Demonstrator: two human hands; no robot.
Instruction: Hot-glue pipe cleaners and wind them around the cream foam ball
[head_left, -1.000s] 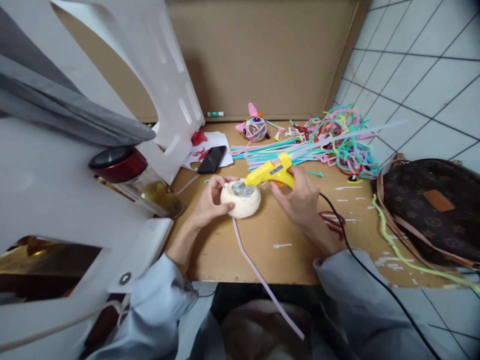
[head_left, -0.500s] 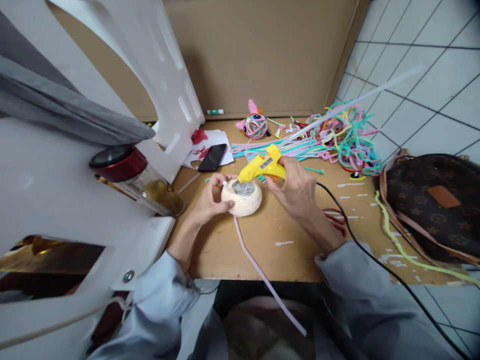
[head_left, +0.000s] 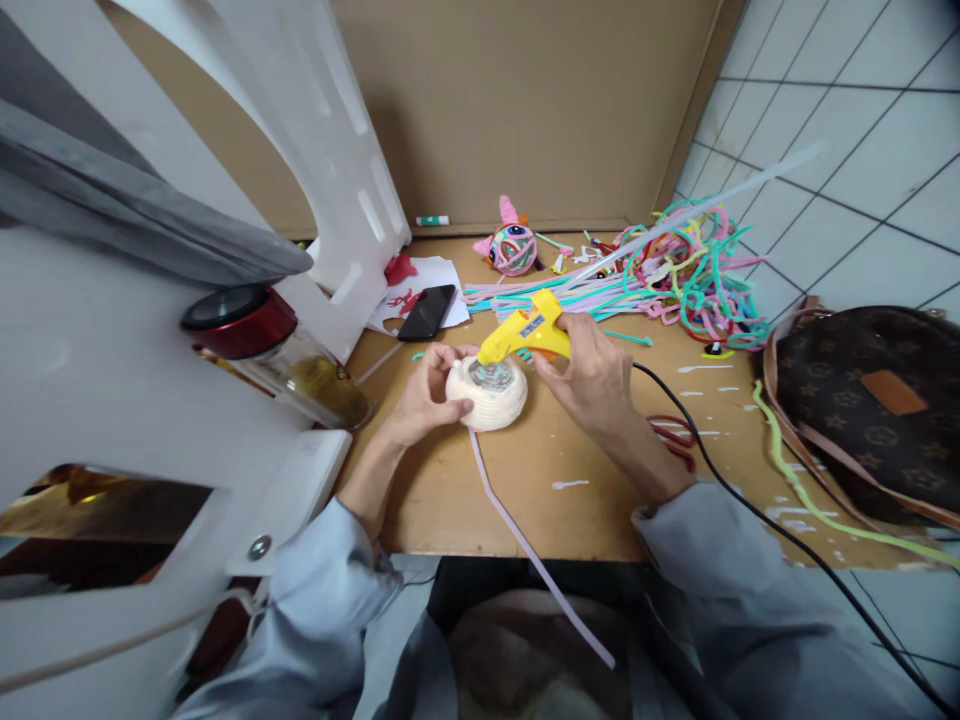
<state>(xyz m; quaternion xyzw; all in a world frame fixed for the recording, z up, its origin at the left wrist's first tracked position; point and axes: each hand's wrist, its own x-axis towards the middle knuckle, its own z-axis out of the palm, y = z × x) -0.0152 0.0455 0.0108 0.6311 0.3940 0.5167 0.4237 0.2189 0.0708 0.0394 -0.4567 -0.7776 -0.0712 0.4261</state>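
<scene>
Ball (head_left: 491,403) sits in the left hand (head_left: 415,410), gripped at its left side.

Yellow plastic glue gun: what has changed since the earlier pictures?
The yellow plastic glue gun in the right hand has shifted left relative to the round, cream, ridged piece, its nozzle now near the far-left rim of the piece's opening; the long translucent stick behind it slopes up more steeply. Nothing was taken hold of or let go. The left hand still grips the piece.

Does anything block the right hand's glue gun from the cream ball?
Nothing visible does. The glue gun in the right hand points down at the cream ball; the left hand grips the ball's left side.
</scene>
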